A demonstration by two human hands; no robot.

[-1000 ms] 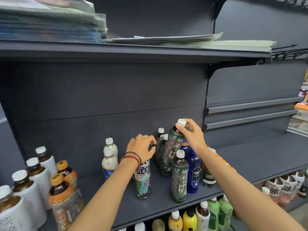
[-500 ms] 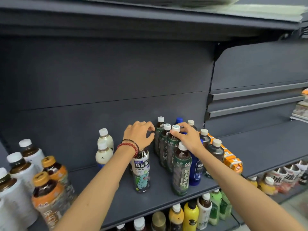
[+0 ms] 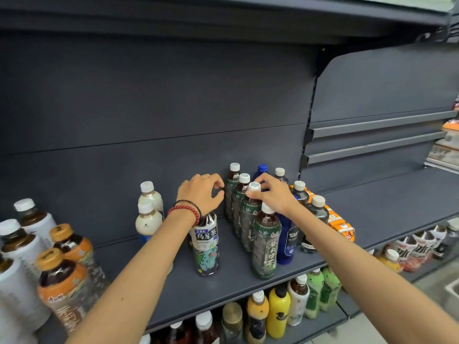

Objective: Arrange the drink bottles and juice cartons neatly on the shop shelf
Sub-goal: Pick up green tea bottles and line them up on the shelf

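Four green-labelled tea bottles (image 3: pixel 266 247) stood one behind another on the grey shelf (image 3: pixel 193 299), running from its front edge toward the back panel. My right hand (image 3: pixel 275 197) reached in from the right and pinched the white cap of the third bottle (image 3: pixel 248 223) in that file, thumb and fingertips closed round it. That bottle stood upright, close against its neighbours ahead and behind.

My left hand (image 3: pixel 200 194) hung over the top of the oolong tea bottle (image 3: pixel 206 247), which stood alone to the left of the green file with bare shelf between them. Its cap was hidden under my wrist. My fingers were curled, thumb and forefinger making a loose ring near the rearmost green bottle, but I could not tell whether they held anything. A red bead bracelet (image 3: pixel 185 211) and a thin dark cord sat on that wrist.

Right of the green file stood blue bottles (image 3: pixel 286 242), then a row of dark bottles with white caps (image 3: pixel 319 214), and along their right side lay orange juice cartons (image 3: pixel 341 225). Left of my left arm, two milky white bottles (image 3: pixel 148 223) stood one behind the other near the back panel. Further left were orange-capped tea bottles (image 3: pixel 67 247) and white-labelled ones (image 3: pixel 32 219). More bottles stood on the lower shelf, a yellow one (image 3: pixel 279 312) among them.
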